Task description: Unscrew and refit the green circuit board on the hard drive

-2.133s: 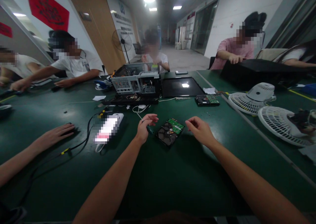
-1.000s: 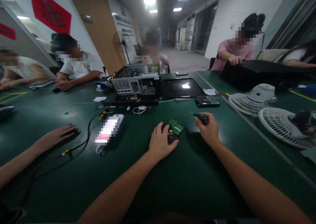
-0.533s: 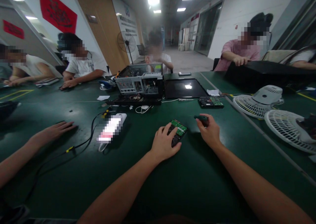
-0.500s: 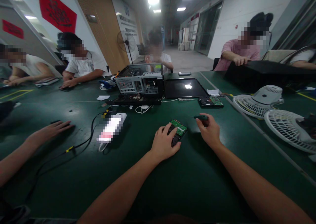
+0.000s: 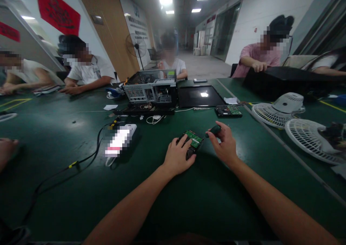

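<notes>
A hard drive with a green circuit board [image 5: 195, 140] lies on the green table [image 5: 189, 201]. My left hand [image 5: 178, 155] rests over its left side, fingers spread across it and the thumb along its near edge. A screwdriver with a dark green handle [image 5: 214, 130] is in my right hand [image 5: 225, 144], pinched between thumb and fingers. Its shaft points left and down to the drive's right edge; whether the tip touches cannot be made out.
Beyond are an open computer case [image 5: 151, 92], a black panel [image 5: 200, 96] and a second hard drive [image 5: 229, 111]. A phone [image 5: 119, 140] and black cable lie left, white fan parts [image 5: 310, 137] right. Several people sit around; another person's hand [image 5: 8, 147] is at far left.
My right hand has brought the screwdriver left and tilted it, its shaft now at the drive's edge. The other person's hand at left has drawn back toward the frame edge. The view has shifted slightly.
</notes>
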The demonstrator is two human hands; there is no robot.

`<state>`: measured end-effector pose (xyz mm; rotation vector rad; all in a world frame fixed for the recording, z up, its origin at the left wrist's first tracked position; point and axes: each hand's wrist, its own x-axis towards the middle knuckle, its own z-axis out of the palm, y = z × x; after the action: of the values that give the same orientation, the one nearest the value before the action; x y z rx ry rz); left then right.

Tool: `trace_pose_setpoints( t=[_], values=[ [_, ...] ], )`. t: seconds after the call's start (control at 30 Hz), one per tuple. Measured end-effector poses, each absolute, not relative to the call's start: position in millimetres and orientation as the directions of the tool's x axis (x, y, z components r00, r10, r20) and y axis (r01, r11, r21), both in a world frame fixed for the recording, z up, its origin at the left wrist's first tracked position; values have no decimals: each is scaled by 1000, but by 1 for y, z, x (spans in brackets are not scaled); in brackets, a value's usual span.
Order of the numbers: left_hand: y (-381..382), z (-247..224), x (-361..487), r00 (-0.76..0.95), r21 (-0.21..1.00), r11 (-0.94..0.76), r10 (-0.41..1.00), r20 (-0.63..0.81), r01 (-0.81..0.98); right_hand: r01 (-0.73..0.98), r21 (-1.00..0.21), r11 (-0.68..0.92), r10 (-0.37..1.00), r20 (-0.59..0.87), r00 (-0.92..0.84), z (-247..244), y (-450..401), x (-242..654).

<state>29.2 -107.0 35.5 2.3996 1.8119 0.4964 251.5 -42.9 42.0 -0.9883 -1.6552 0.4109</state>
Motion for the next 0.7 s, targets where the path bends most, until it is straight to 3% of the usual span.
trace_pose_setpoints(
  t=[0.17,0.7],
  values=[
    [-106,34,29,254,260,-299,948,192,918,460,-648,607,750,659,-61,42,-45,252],
    [-108,36,28,248,277,-294,950,189,915,487,-641,593,757,650,-66,44,-46,254]
  ],
)
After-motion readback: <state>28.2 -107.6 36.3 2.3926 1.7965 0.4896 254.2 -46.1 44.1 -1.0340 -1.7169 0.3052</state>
